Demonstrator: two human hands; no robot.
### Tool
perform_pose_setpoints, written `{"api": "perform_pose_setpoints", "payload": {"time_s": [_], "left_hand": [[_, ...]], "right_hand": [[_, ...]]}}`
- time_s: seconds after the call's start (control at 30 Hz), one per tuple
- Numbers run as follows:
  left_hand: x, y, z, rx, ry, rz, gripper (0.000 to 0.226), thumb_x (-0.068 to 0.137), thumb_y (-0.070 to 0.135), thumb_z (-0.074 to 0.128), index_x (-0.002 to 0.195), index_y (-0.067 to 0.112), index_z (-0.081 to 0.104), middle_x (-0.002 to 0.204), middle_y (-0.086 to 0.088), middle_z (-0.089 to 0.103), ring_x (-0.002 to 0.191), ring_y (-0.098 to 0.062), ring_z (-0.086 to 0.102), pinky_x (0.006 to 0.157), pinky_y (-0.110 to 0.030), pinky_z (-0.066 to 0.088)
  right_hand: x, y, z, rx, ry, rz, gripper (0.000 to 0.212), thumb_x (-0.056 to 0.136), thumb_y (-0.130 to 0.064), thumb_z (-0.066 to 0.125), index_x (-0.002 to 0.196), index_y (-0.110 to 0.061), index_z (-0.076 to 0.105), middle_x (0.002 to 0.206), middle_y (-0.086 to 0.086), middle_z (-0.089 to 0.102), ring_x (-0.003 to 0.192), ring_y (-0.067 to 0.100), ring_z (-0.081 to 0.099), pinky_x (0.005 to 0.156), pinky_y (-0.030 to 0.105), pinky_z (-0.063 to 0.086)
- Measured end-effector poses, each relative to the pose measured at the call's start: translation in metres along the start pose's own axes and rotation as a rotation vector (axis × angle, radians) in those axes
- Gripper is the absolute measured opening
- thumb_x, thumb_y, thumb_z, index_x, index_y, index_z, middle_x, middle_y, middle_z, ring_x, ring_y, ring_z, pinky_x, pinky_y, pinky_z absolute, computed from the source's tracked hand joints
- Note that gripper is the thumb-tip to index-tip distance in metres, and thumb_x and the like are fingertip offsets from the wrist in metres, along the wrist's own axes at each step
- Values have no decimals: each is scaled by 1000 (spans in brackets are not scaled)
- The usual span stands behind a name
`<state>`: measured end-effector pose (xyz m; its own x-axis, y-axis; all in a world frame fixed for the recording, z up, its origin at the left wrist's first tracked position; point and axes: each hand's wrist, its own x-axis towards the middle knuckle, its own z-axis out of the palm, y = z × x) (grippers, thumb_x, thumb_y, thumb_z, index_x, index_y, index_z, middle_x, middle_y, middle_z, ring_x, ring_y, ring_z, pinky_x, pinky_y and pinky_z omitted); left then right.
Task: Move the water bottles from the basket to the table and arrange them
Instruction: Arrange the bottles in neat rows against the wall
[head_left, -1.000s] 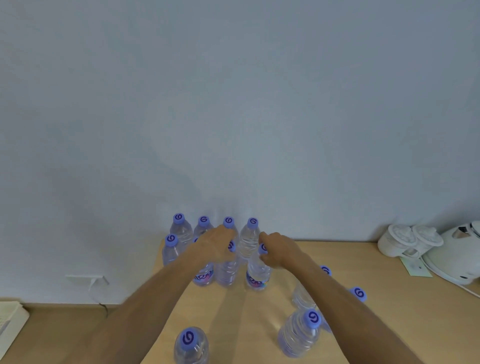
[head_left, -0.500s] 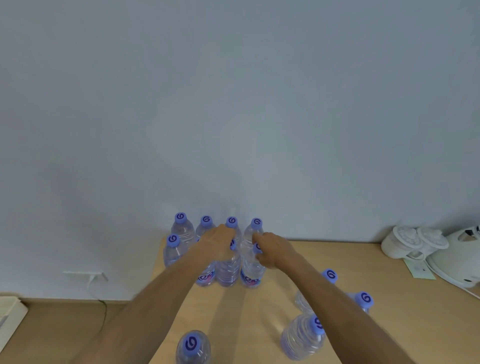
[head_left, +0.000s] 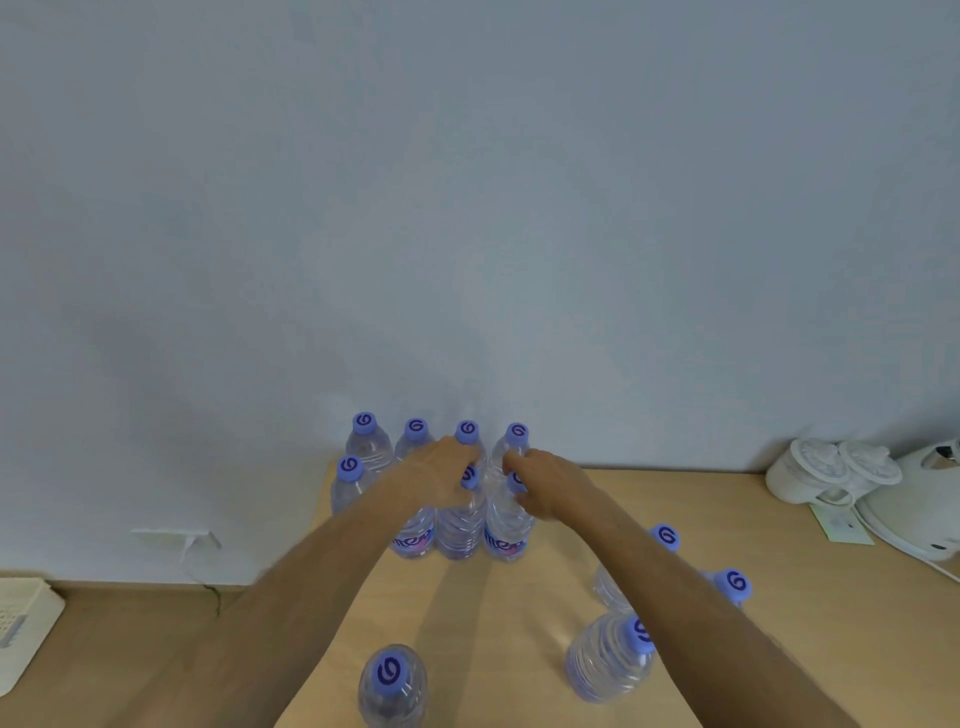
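Both hands reached into the cluster of upright water bottles (head_left: 363, 452) standing in two rows at the table's (head_left: 675, 499) far left corner, about eleven o'clock from the camera. The left hand (head_left: 439, 475) curled round the neck of a front-row bottle (head_left: 460, 525); the right hand (head_left: 545, 480) gripped the front-row bottle just beside it (head_left: 506, 530) (caps nearly touching). Four loose bottles (head_left: 608, 665) stood nearer, from six to three o'clock. A white kettle (head_left: 914, 499) sat at two o'clock.
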<state>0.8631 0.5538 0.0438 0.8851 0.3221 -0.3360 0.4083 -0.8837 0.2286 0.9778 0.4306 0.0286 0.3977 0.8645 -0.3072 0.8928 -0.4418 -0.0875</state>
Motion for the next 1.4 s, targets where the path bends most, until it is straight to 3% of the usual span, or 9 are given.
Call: {"api": "perform_pose_setpoints", "payload": {"time_s": [0.1,0.17,0.27,0.47,0.67,1.0,1.2,1.4], "left_hand": [[-8,-14,-15,-88,46,-40,32,94,30,48,121,13,52,108,-8,58,101,-28,60,81,-35,48],[-14,-28,-28,-73,125,-86,29,97,24,44,121,9,52,118,-14,56,104,-32,58,85,-38,47],[-28,-56,-39,-7,154,-181,23,95,14,44,114,5,53,118,-16,54,105,-34,56,85,-39,46],[-60,-87,-32,79,38,-279,30,93,22,50,119,7,55,120,-13,52,108,-30,59,79,-32,47],[-66,-103,-18,89,43,-287,37,94,25,50,130,15,51,118,-13,55,106,-29,60,80,-33,48],[-64,-110,-16,67,41,-201,27,97,20,50,120,8,54,120,-14,54,108,-30,58,81,-32,45],[-63,-115,-16,71,36,-166,26,96,19,50,119,8,54,121,-14,54,107,-31,58,83,-34,46],[-66,-119,-15,73,41,-151,38,94,22,52,130,12,50,124,-12,51,111,-29,57,82,-30,44]], "right_hand": [[-1,-3,-7,-6,-18,15,46,91,-30,57,134,-19,42,128,11,54,113,30,56,89,39,49],[0,-11,-20,-20,70,14,48,94,-37,50,138,-19,40,132,11,50,120,30,50,91,40,46],[6,-40,-35,36,221,-75,40,99,-29,40,136,-14,43,128,13,52,120,30,48,90,40,45],[25,-103,-24,-92,149,-299,45,96,-27,48,140,-18,42,134,13,49,125,31,42,97,42,41],[40,-116,-13,-208,110,-260,37,95,-18,50,132,-15,49,128,14,52,120,31,44,92,41,41],[43,-122,-12,-179,141,-196,34,95,-20,50,126,-6,51,122,15,57,117,31,48,86,39,43],[43,-126,-13,-182,136,-169,36,95,-21,51,128,-8,51,122,14,57,116,30,49,89,39,44],[34,-124,-14,-151,139,-148,43,95,-30,51,135,-14,46,127,13,56,119,30,47,93,39,43]]}}
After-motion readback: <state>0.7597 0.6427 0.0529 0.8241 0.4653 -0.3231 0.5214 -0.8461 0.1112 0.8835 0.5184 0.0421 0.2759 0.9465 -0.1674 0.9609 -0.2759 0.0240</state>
